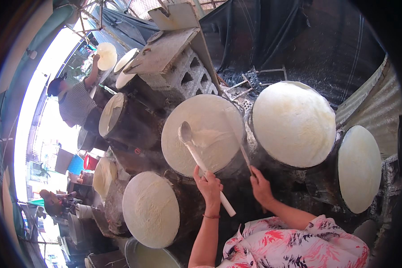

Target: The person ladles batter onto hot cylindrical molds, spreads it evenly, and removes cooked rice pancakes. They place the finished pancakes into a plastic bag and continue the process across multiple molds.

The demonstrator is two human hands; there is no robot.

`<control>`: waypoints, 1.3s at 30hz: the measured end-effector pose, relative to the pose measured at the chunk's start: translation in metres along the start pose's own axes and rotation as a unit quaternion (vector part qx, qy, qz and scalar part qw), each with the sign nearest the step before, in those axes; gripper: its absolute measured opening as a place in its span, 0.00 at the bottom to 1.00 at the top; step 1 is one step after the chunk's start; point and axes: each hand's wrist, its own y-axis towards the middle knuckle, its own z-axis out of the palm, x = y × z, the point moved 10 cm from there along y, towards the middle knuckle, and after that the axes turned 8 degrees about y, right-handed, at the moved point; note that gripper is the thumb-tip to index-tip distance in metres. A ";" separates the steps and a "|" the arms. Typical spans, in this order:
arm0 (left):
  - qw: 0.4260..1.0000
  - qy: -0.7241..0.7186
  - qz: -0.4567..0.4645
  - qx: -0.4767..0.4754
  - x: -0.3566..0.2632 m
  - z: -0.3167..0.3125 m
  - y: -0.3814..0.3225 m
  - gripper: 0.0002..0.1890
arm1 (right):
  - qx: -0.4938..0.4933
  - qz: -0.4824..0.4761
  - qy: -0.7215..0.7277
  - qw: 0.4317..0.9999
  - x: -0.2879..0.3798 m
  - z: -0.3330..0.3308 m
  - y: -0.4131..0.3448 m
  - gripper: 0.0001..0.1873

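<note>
My left hand [209, 187] grips the pale handle of a ladle [185, 132], whose bowl is over a large round pan [174, 150] with a pale, wet-looking layer. In my right hand [262, 187] is a thin, long stick or paddle [244, 152]; its far end is blurred over the right part of the same pan. Steam hangs about the pan. To the right stands a drum topped with a white, domed round [293, 124]. Another pale round top [151, 209] lies to the lower left, near my left forearm.
A further white-topped drum [359, 169] stands at the far right. Concrete blocks [184, 73] with a board on them rise beyond the pan. At upper left a person [76, 104] holds up a pale round sheet [106, 56]. Below me is an open pot [150, 256].
</note>
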 end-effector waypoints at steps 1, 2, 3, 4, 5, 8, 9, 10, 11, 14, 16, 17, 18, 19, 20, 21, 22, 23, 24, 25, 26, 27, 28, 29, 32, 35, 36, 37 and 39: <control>1.000 -0.008 -0.004 -0.003 0.002 0.004 -0.007 0.26 | 0.008 -0.039 0.031 0.999 -0.009 0.019 0.000 0.19; 1.000 -0.016 -0.008 -0.007 0.004 0.008 -0.014 0.26 | 0.020 -0.077 0.063 0.995 -0.017 0.038 -0.001 0.20; 1.000 -0.025 -0.012 -0.013 0.009 0.009 -0.021 0.27 | 0.057 -0.075 0.076 0.993 -0.012 0.062 -0.003 0.20; 0.999 -0.042 0.006 -0.003 0.008 0.012 -0.023 0.27 | 0.109 -0.021 0.101 0.989 -0.007 0.086 -0.002 0.21; 0.995 -0.103 -0.002 0.007 0.011 0.015 -0.028 0.26 | 0.161 0.033 0.125 0.979 -0.003 0.103 -0.002 0.22; 0.904 -0.386 -0.148 0.110 -0.005 0.033 -0.022 0.11 | 0.094 -0.071 0.100 0.988 0.008 0.098 0.024 0.21; 0.740 -0.580 -0.246 0.236 -0.025 0.039 -0.024 0.06 | 0.053 -0.148 0.053 0.986 0.035 0.089 0.023 0.20; 0.693 -0.659 -0.228 0.185 -0.066 0.037 -0.032 0.07 | 0.041 -0.185 0.066 0.980 0.053 0.074 0.022 0.18; 0.656 -0.691 -0.231 0.195 -0.083 0.030 -0.046 0.05 | 0.025 -0.165 0.072 0.983 0.060 0.063 0.020 0.18; 0.883 -0.433 -0.016 0.179 -0.100 0.001 -0.055 0.10 | -0.017 -0.061 0.091 0.994 0.052 0.044 0.026 0.18; 0.845 -0.486 -0.058 0.213 -0.093 0.005 -0.057 0.10 | -0.023 -0.075 0.073 0.994 0.020 0.047 0.031 0.19; 0.798 -0.544 -0.106 0.236 -0.087 0.004 -0.059 0.10 | -0.016 -0.141 0.036 0.989 0.017 0.056 0.021 0.19; 0.776 -0.567 -0.138 0.239 -0.080 0.004 -0.062 0.10 | -0.015 -0.206 -0.001 0.978 0.013 0.064 0.010 0.20; 0.755 -0.592 -0.160 0.234 -0.075 -0.004 -0.064 0.10 | 0.098 -0.193 -0.040 0.976 0.025 0.089 -0.015 0.19; 0.732 -0.615 -0.183 0.229 -0.071 -0.012 -0.067 0.10 | 0.160 -0.129 -0.077 0.976 0.030 0.101 -0.032 0.19; 0.745 -0.604 -0.186 0.215 -0.068 -0.020 -0.071 0.09 | 0.220 -0.066 -0.113 0.967 0.027 0.115 -0.045 0.19; 0.749 -0.596 -0.188 0.220 -0.063 -0.025 -0.075 0.09 | 0.173 -0.082 -0.081 0.978 0.034 0.108 -0.042 0.19; 0.754 -0.588 -0.190 0.224 -0.059 -0.030 -0.078 0.09 | 0.125 -0.099 -0.048 0.986 0.039 0.096 -0.037 0.19; 0.763 -0.575 -0.191 0.223 -0.056 -0.033 -0.081 0.09 | 0.047 -0.132 0.025 0.990 0.039 0.077 -0.028 0.19; 0.769 -0.571 -0.190 0.216 -0.054 -0.039 -0.082 0.06 | 0.040 -0.089 0.024 0.995 0.029 0.072 -0.025 0.20; 0.774 -0.566 -0.189 0.211 -0.051 -0.048 -0.084 0.04 | 0.042 -0.043 0.023 0.998 0.018 0.074 -0.023 0.21; 0.777 -0.558 -0.196 0.214 -0.048 -0.049 -0.085 0.06 | 0.056 -0.111 0.015 0.992 0.019 0.080 -0.031 0.22; 0.787 -0.548 -0.196 0.203 -0.053 -0.054 -0.086 0.12 | 0.131 -0.091 -0.015 0.987 0.023 0.098 -0.050 0.23; 0.780 -0.557 -0.184 0.219 -0.053 -0.060 -0.085 0.12 | 0.185 -0.144 -0.068 0.970 0.030 0.113 -0.070 0.24; 0.807 -0.531 -0.167 0.198 -0.059 -0.078 -0.089 0.12 | 0.122 -0.030 -0.048 0.991 0.021 0.101 -0.089 0.21; 0.837 -0.495 -0.154 0.174 -0.065 -0.085 -0.093 0.12 | 0.015 0.006 -0.026 1.000 0.005 0.052 -0.076 0.13; 0.822 -0.516 -0.159 0.182 -0.066 -0.087 -0.093 0.11 | -0.002 0.022 -0.029 0.999 0.017 0.036 -0.075 0.09; 0.814 -0.524 -0.169 0.187 -0.063 -0.088 -0.093 0.11 | -0.024 -0.025 -0.038 0.999 0.028 0.017 -0.070 0.07; 0.814 -0.521 -0.174 0.188 -0.060 -0.084 -0.091 0.11 | -0.077 -0.068 -0.076 0.992 0.055 -0.032 -0.061 0.06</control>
